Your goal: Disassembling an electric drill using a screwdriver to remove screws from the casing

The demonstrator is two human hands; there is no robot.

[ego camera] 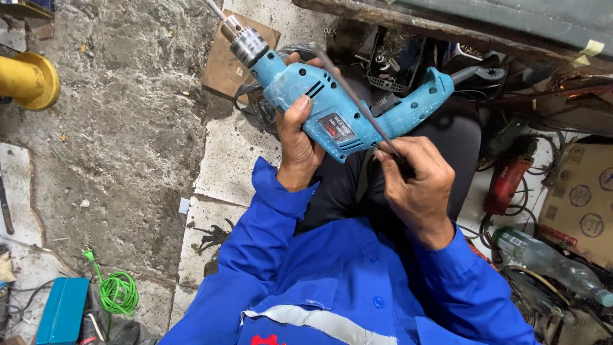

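A light blue electric drill with a metal chuck and bit pointing up-left lies across my lap. My left hand grips the drill's body from below, thumb on its side near the label. My right hand pinches a thin dark rod-like tool, probably a screwdriver, whose shaft runs up over the drill's casing. My blue sleeves and dark trousers fill the lower middle of the view.
Rough concrete floor at left with a yellow pipe fitting, a coiled green cable and a teal box. A red power tool, a plastic bottle, a cardboard box and tangled cables lie at right.
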